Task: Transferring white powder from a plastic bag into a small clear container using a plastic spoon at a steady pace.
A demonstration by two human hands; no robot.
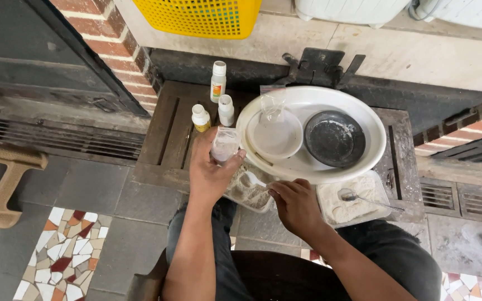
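My left hand (pixel 210 170) grips a small clear plastic pouch (pixel 225 145) and holds it upright beside the rim of a big white oval basin (pixel 375 136). My right hand (pixel 294 203) pinches a white plastic spoon (pixel 254 179) whose bowl rests in pale powder inside a clear rectangular tub (pixel 245 194) just under the basin's front edge. In the basin lie a small white bowl (pixel 276 137), a clear empty bag (pixel 273 106) and a dark round pan (pixel 335 138) dusted with powder.
Three small white bottles (pixel 217 81) stand on the dark wooden stool (pixel 165 139) left of the basin. A second tub of white powder (pixel 352 205) with a metal spoon sits at the right. A yellow basket (pixel 202 17) hangs above; a beige plastic chair (pixel 1 184) is at far left.
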